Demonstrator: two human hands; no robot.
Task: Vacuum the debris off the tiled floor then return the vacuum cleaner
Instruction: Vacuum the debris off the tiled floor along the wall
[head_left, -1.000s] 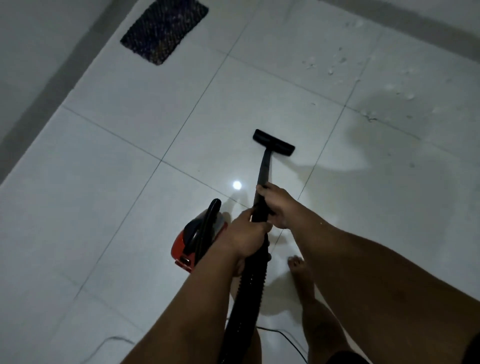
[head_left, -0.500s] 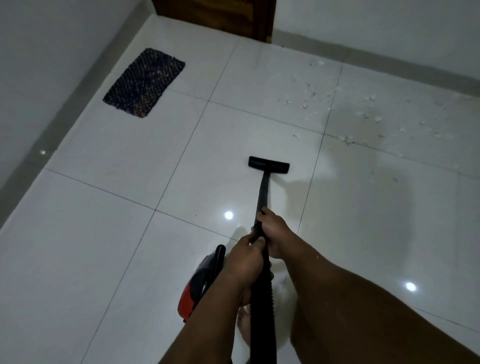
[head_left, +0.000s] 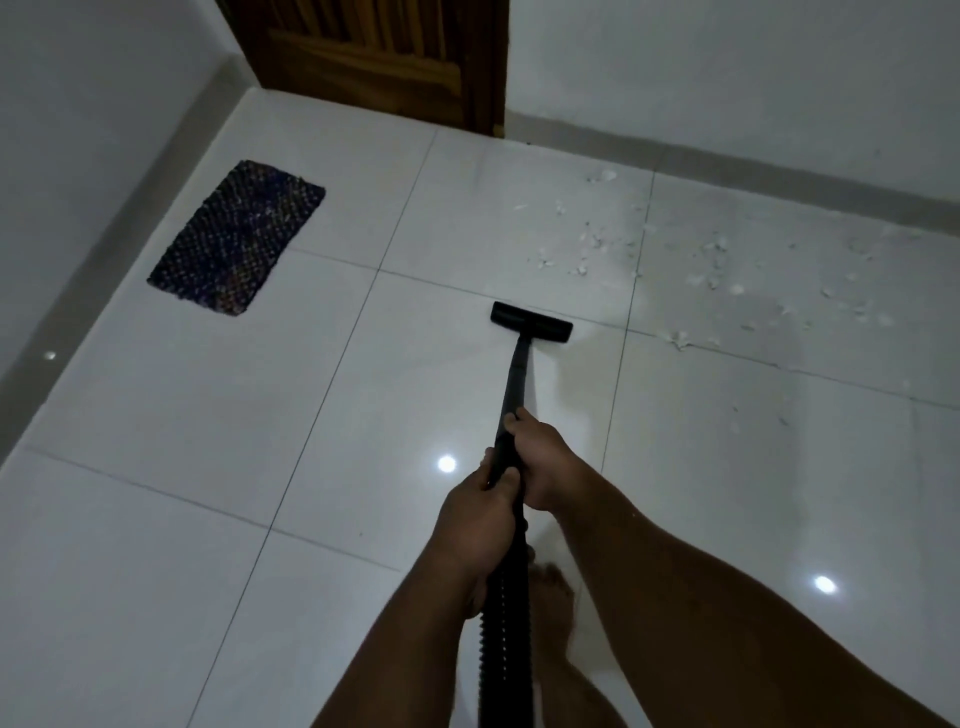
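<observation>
Left hand (head_left: 475, 512) and right hand (head_left: 540, 462) clenched on wand (head_left: 514, 395). Nozzle (head_left: 531, 322) near debris (head_left: 717, 275); open floor (head_left: 182, 415) left. Hose (head_left: 501, 649) cut off below.

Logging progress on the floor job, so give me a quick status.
Left hand and right hand both gripping the vacuum wand. Nozzle on the tile, short of the debris. Path clear; mat off left.

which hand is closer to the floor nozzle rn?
Right. The right hand grips the black wand higher up, nearer the floor nozzle. The left hand grips just behind it, toward the ribbed hose.
</observation>
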